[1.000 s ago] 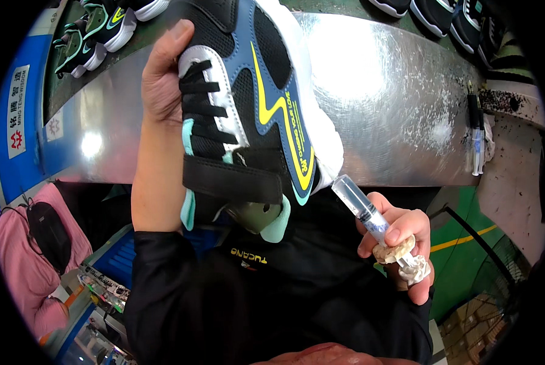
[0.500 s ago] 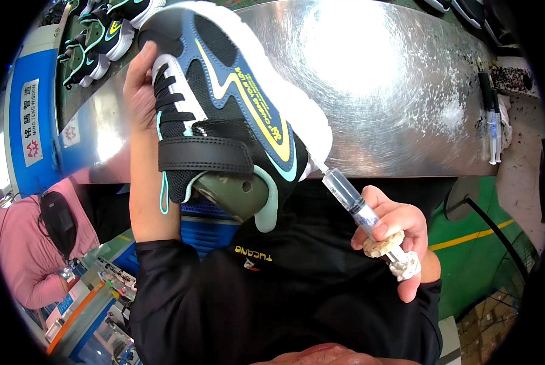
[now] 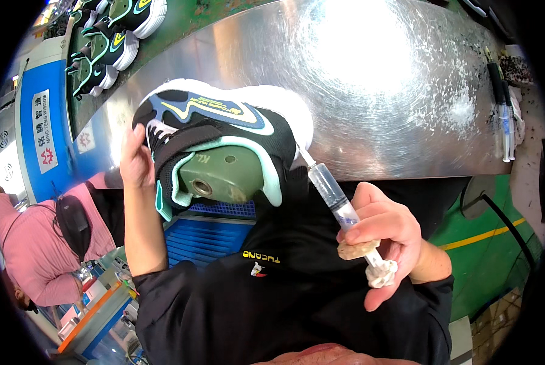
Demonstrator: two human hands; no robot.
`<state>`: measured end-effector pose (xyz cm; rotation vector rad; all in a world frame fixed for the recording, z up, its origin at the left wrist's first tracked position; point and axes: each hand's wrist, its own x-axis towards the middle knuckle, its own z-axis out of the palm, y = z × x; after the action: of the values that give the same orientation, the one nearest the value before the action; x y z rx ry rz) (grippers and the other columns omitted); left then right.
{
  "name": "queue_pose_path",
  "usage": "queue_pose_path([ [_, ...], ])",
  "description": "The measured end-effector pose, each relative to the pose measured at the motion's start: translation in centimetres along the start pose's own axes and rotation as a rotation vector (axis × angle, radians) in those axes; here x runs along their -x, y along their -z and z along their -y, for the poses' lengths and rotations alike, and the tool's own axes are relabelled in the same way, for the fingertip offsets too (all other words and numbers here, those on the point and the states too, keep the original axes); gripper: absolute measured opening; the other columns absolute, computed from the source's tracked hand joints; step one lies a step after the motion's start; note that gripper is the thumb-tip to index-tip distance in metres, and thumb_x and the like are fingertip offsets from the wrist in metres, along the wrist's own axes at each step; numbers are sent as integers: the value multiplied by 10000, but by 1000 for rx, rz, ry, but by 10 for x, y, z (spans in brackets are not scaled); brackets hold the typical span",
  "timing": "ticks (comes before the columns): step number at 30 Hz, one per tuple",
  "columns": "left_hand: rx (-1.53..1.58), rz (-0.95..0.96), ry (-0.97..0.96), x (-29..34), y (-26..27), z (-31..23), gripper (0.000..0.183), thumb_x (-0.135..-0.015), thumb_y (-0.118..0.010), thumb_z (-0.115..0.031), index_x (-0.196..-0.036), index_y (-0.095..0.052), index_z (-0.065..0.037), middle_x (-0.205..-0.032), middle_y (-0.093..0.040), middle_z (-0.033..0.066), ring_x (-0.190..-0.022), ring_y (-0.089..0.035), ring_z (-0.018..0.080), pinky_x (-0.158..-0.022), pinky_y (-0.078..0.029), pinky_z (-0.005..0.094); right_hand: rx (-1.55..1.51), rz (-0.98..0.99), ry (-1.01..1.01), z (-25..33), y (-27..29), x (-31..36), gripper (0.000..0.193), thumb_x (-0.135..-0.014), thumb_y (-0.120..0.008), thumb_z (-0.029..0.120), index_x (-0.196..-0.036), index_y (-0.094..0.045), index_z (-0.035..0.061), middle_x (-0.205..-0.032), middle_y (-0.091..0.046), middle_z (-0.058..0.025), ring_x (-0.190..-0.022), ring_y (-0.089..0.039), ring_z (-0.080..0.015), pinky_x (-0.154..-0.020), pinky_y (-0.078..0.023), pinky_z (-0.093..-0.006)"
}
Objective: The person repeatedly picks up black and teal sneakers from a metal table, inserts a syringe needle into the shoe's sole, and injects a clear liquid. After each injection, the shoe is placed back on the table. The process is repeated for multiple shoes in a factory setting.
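Observation:
My left hand grips a sneaker by its toe end, on the left. The sneaker is black and blue with a white sole, yellow trim, mint edging and a black strap. A green shoe last fills its opening. In my right hand is a clear syringe, its plunger end wrapped in whitish lumpy material. The syringe's nozzle points at the seam between upper and sole near the heel; whether it touches is too small to tell. Most of my left fingers are hidden behind the shoe.
A shiny metal table with white specks lies beyond the shoe. More sneakers stand in rows at the far left. Other syringes lie at the right edge. A person in pink works at the left, and a blue crate sits below.
The sneaker has tipped, its toe coming down nearer to me, so more of the green last shows. The right hand and syringe have shifted slightly left, with the nozzle still by the heel.

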<state>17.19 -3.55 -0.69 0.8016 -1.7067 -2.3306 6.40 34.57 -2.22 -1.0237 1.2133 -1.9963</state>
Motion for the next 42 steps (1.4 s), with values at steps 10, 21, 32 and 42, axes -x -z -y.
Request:
queue_pose_path([
  [10, 117, -87, 119, 67, 14, 14, 427, -868, -550, -66, -1241, -398, 76, -1191, -534, 194, -1083, -563, 255, -936, -470, 365, 203, 53, 27, -5, -10, -16, 679, -555, -838, 444, -1039, -600, 31, -897, -660, -27, -677, -508, -161, -623, -317, -296],
  [21, 257, 97, 353, 118, -43, 36, 817, -728, -631, -142, -1406, -209, 31, -1399, -342, 239, -1279, -395, 334, -1074, -332, 433, 200, 3, -33, -2, -19, -17, 672, -532, -853, 425, -1025, -610, 40, -915, -667, -39, -694, -562, -162, -632, -326, -298],
  [32, 563, 149, 514, 127, -87, 54, 871, -628, -647, -14, -1390, -231, 58, -1360, -408, 203, -1258, -429, 305, -1053, -344, 421, 144, 3, 21, 8, -27, -24, 678, -556, -852, 421, -1042, -602, 19, -939, -658, -52, -683, -561, -175, -614, -327, -303],
  [42, 737, 249, 726, 128, -82, 72, 792, -609, -602, 75, -1350, -334, -2, -1225, -528, 150, -1154, -514, 268, -980, -406, 382, 117, 115, -45, 21, -33, -35, 682, -579, -839, 432, -1055, -601, 6, -938, -672, -51, -745, -603, -159, -619, -328, -293],
])
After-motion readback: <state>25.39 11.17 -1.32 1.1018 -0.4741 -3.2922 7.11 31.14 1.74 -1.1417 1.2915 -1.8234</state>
